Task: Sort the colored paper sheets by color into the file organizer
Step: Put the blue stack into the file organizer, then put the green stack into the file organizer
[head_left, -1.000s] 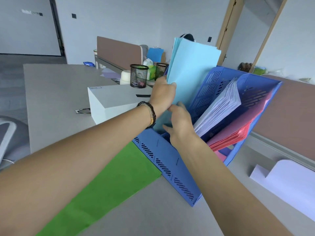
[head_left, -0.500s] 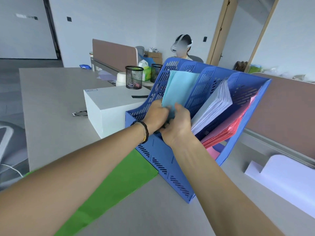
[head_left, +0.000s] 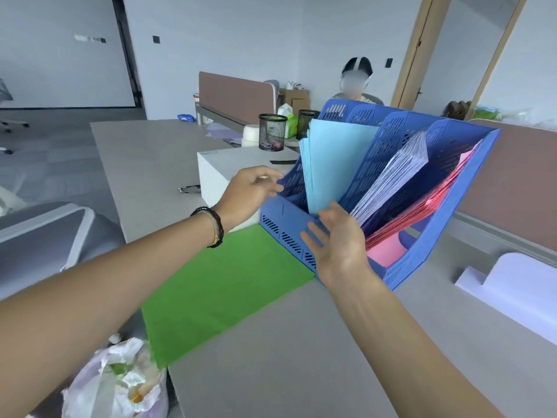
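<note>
Head view, light-blue sheets (head_left: 334, 164) between hands

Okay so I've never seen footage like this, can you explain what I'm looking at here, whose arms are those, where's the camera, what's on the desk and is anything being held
There is no machine: these are a person's two bare arms, filmed by one wide-angle camera worn on their head, looking forward and down.

On the grey desk stands a blue file organizer with several slots. One slot holds light blue sheets, the next pale lavender sheets, and the rightmost red and pink sheets. Green sheets lie flat on the desk, not yet filed. Behind are a white box and a black mesh pen cup.

Nothing is held. The left hand, with a dark bracelet at the wrist, hovers open beside the organizer. The right hand is open at its front edge, just below the light blue sheets; whether it touches is unclear.
</note>
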{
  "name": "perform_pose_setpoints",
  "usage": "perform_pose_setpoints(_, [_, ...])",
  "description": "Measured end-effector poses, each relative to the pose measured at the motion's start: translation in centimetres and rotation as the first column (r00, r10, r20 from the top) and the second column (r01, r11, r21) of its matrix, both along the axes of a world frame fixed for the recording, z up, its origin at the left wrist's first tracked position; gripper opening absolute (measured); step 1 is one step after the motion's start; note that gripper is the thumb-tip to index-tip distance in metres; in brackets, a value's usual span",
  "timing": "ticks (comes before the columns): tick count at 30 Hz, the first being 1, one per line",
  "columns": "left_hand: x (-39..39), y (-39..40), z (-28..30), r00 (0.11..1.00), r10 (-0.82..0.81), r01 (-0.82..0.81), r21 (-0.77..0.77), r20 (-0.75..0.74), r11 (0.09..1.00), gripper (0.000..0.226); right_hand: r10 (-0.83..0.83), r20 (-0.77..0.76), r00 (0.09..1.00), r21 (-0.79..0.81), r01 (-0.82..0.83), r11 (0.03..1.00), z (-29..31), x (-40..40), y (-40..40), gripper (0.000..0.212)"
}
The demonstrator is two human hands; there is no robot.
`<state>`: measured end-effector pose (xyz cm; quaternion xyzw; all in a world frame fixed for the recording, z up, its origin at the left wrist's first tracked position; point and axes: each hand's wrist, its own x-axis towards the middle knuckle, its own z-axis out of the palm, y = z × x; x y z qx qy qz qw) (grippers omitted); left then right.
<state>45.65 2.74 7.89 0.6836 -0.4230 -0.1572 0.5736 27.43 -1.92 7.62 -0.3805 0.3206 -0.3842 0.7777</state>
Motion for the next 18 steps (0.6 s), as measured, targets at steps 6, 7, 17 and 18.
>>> perform_pose_setpoints(6, [4.0,7.2,-5.9,0.953,0.108,-0.219,0.399,0.282,0.890,0.033,0.214,-0.190,0.958,0.079,-0.203,0.976,-4.5,-0.1,4.4,0.036])
perform_pose_setpoints(7, [4.7,8.1,-7.1,0.935,0.102,-0.254,0.445,0.339,0.859,0.037,0.263,-0.219,0.940,0.107,-0.245,0.964,-5.2,0.1,5.1,0.035])
perform_pose_setpoints(17, [7.6,9.2,-12.2,0.742,0.010,-0.482,0.524,0.670,0.702,0.037,0.435,-0.269,0.859,0.179,-0.399,0.899,-7.9,0.8,7.5,0.044])
perform_pose_setpoints(18, [7.5,8.8,-12.0,0.746,0.008,-0.486,0.536,0.666,0.690,0.037,0.436,-0.264,0.860,0.182,-0.400,0.898,-8.0,0.9,7.5,0.043])
